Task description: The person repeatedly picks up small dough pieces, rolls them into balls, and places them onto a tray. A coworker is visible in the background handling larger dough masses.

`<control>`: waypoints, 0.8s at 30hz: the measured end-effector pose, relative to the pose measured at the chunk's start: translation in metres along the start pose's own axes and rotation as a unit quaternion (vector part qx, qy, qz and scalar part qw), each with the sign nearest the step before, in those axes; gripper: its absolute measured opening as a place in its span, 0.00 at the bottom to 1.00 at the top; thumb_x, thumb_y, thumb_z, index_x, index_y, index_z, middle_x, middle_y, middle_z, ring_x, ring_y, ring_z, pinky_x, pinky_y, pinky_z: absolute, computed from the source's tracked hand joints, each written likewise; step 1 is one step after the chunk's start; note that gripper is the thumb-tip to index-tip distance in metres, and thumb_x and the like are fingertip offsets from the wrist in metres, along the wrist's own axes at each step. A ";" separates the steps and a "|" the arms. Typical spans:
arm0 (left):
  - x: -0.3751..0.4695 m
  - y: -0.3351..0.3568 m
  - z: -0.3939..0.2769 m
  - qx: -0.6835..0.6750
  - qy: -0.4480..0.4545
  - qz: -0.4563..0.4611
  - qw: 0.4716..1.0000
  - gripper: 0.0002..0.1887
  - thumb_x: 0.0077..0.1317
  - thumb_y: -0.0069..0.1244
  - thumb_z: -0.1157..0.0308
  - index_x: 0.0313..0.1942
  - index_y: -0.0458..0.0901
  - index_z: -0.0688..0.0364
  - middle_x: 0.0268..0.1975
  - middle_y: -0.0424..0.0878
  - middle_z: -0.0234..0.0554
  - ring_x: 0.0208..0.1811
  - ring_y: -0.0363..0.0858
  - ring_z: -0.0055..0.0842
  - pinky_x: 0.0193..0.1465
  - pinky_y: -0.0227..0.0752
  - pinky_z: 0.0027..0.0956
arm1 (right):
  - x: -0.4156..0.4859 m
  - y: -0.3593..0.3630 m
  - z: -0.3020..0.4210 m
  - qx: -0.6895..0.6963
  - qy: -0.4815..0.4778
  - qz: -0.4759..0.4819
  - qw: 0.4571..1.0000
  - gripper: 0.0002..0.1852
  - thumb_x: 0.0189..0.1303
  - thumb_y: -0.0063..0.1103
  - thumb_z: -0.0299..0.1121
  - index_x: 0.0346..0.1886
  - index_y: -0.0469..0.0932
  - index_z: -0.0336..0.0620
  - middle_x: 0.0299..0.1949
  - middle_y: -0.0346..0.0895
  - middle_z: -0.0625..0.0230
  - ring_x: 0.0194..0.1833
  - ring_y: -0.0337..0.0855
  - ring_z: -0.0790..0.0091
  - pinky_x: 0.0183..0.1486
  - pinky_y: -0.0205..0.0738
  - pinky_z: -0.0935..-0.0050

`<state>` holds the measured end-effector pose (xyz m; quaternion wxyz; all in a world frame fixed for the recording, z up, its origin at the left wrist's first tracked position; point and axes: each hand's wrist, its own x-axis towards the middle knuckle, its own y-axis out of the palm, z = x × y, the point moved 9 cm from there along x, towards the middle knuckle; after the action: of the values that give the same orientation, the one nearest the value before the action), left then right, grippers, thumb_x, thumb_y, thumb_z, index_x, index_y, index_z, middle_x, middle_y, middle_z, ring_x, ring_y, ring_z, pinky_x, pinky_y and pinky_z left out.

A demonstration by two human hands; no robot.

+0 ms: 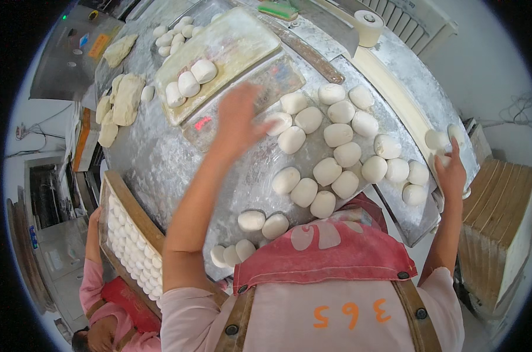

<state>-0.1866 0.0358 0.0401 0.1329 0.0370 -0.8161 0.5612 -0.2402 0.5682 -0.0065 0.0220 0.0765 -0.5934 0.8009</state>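
Observation:
My left hand point(243, 115), motion-blurred, hovers over the floured metal table point(156, 145), thumb stretched towards a round dough piece point(280, 123); contact is unclear. At the far right, my right hand point(452, 169) is at the lower end of the pale belt point(393, 83). Its thumb and a finger lie on either side of a small dough piece point(445, 159), with another dough piece point(436, 139) just beyond; whether it grips is unclear. Many smooth white dough rounds point(338, 135) lie between my hands. A few more dough rounds point(251, 220) sit near my red apron point(327, 255).
Several dough pieces rest on a pale board point(230, 44) at the back. Raw dough lumps point(128, 99) lie left. A long scraper-like bar point(305, 53) and a green brush point(278, 10) are behind. A co-worker point(125, 303) at lower left holds a wooden tray point(134, 207) of dough balls.

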 end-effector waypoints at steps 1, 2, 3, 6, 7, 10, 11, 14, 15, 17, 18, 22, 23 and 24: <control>-0.004 0.021 -0.022 -0.001 -0.036 0.036 0.999 0.49 0.50 0.71 0.52 0.72 0.64 0.49 0.73 0.63 0.52 0.72 0.62 0.51 0.69 0.55 0.67 | 0.007 -0.001 0.018 0.020 -0.001 0.008 1.000 0.31 0.63 0.63 0.43 0.69 0.70 0.50 0.54 0.82 0.53 0.52 0.84 0.48 0.53 0.77 0.55; -0.009 0.037 -0.040 -0.001 -0.073 0.071 0.995 0.52 0.49 0.72 0.52 0.73 0.62 0.47 0.74 0.60 0.52 0.73 0.60 0.52 0.68 0.55 0.69 | 0.015 0.004 0.026 0.010 -0.005 0.025 1.000 0.30 0.63 0.63 0.42 0.69 0.70 0.51 0.54 0.82 0.53 0.52 0.84 0.49 0.53 0.77 0.55; -0.012 0.048 -0.053 0.029 -0.073 0.084 0.993 0.53 0.48 0.72 0.52 0.74 0.61 0.45 0.75 0.59 0.53 0.73 0.60 0.52 0.68 0.56 0.69 | 0.023 0.012 0.032 0.001 -0.010 0.041 0.999 0.30 0.63 0.62 0.42 0.69 0.70 0.53 0.53 0.82 0.53 0.52 0.84 0.49 0.52 0.77 0.55; -0.026 0.073 -0.057 0.076 -0.057 0.061 0.994 0.55 0.46 0.73 0.56 0.75 0.58 0.38 0.73 0.60 0.55 0.72 0.62 0.52 0.65 0.63 0.64 | 0.049 0.025 0.051 -0.033 -0.035 0.076 0.996 0.28 0.63 0.62 0.43 0.66 0.71 0.55 0.51 0.83 0.54 0.51 0.84 0.49 0.51 0.78 0.55; -0.026 0.074 -0.052 0.061 -0.058 0.061 0.995 0.55 0.46 0.73 0.57 0.75 0.58 0.38 0.72 0.61 0.54 0.71 0.63 0.52 0.65 0.64 0.62 | 0.055 0.029 0.054 -0.045 -0.042 0.085 0.994 0.27 0.63 0.62 0.44 0.65 0.72 0.55 0.51 0.83 0.54 0.50 0.84 0.50 0.51 0.78 0.55; -0.034 0.067 -0.040 0.056 -0.068 0.079 0.993 0.53 0.46 0.71 0.61 0.74 0.61 0.39 0.68 0.66 0.53 0.66 0.67 0.50 0.61 0.70 0.52 | 0.069 0.027 0.085 0.020 -0.086 0.053 0.995 0.25 0.63 0.62 0.45 0.62 0.73 0.53 0.47 0.84 0.54 0.48 0.85 0.49 0.50 0.77 0.54; -0.040 0.065 -0.035 0.057 -0.064 0.086 0.993 0.50 0.46 0.71 0.61 0.72 0.64 0.40 0.68 0.67 0.52 0.66 0.67 0.50 0.61 0.70 0.52 | 0.070 0.024 0.103 0.039 -0.095 0.047 0.994 0.25 0.63 0.62 0.45 0.63 0.73 0.53 0.47 0.85 0.54 0.48 0.85 0.49 0.50 0.77 0.54; -0.063 0.052 -0.024 0.022 -0.073 0.140 0.987 0.35 0.56 0.66 0.58 0.65 0.76 0.46 0.67 0.69 0.57 0.67 0.66 0.53 0.68 0.65 0.51 | 0.062 0.018 0.184 0.135 -0.154 0.032 0.978 0.26 0.62 0.63 0.46 0.62 0.74 0.52 0.49 0.85 0.55 0.49 0.85 0.49 0.51 0.78 0.55; -0.072 0.049 -0.023 -0.006 -0.067 0.178 0.982 0.30 0.59 0.64 0.57 0.63 0.78 0.47 0.65 0.71 0.57 0.66 0.67 0.53 0.68 0.65 0.50 | 0.056 0.018 0.213 0.179 -0.193 0.024 0.964 0.26 0.63 0.63 0.46 0.63 0.74 0.52 0.50 0.84 0.55 0.49 0.85 0.49 0.51 0.79 0.56; -0.089 0.044 -0.018 -0.061 -0.057 0.249 0.965 0.23 0.65 0.60 0.56 0.59 0.82 0.48 0.62 0.74 0.56 0.65 0.68 0.53 0.68 0.64 0.49 | 0.041 0.028 0.276 0.249 -0.243 0.077 0.934 0.25 0.63 0.63 0.46 0.62 0.76 0.51 0.53 0.84 0.56 0.52 0.85 0.51 0.54 0.79 0.58; -0.091 0.040 -0.015 -0.123 -0.086 0.301 0.942 0.18 0.71 0.52 0.54 0.55 0.85 0.53 0.59 0.78 0.53 0.62 0.71 0.51 0.69 0.63 0.48 | 0.031 0.032 0.306 0.297 -0.290 0.073 0.907 0.23 0.63 0.64 0.45 0.60 0.77 0.50 0.53 0.83 0.58 0.51 0.85 0.52 0.54 0.78 0.58; -0.101 0.027 0.005 -0.168 -0.061 0.279 0.944 0.22 0.69 0.55 0.57 0.59 0.81 0.56 0.58 0.79 0.50 0.62 0.74 0.47 0.69 0.62 0.46 | -0.003 0.099 0.390 0.225 -0.362 0.174 0.888 0.21 0.62 0.64 0.38 0.59 0.79 0.49 0.57 0.80 0.61 0.53 0.82 0.56 0.55 0.76 0.59; -0.099 0.015 0.001 -0.127 -0.043 0.243 0.961 0.23 0.67 0.57 0.59 0.60 0.80 0.56 0.58 0.79 0.49 0.62 0.74 0.47 0.69 0.63 0.46 | -0.006 0.114 0.400 0.155 -0.378 0.166 0.898 0.21 0.61 0.63 0.37 0.58 0.80 0.48 0.58 0.80 0.61 0.55 0.81 0.56 0.56 0.76 0.59; -0.100 0.005 -0.003 -0.089 -0.026 0.204 0.974 0.24 0.66 0.59 0.61 0.61 0.79 0.57 0.58 0.80 0.49 0.63 0.74 0.46 0.70 0.63 0.45 | -0.010 0.120 0.408 0.081 -0.395 0.159 0.901 0.21 0.60 0.63 0.36 0.58 0.80 0.47 0.58 0.79 0.60 0.56 0.80 0.56 0.56 0.75 0.58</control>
<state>-0.0914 0.0313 0.0108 -0.0033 -0.1279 -0.8562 0.5005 -0.2063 0.1444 -0.0057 -0.3482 0.2927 -0.4910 0.7429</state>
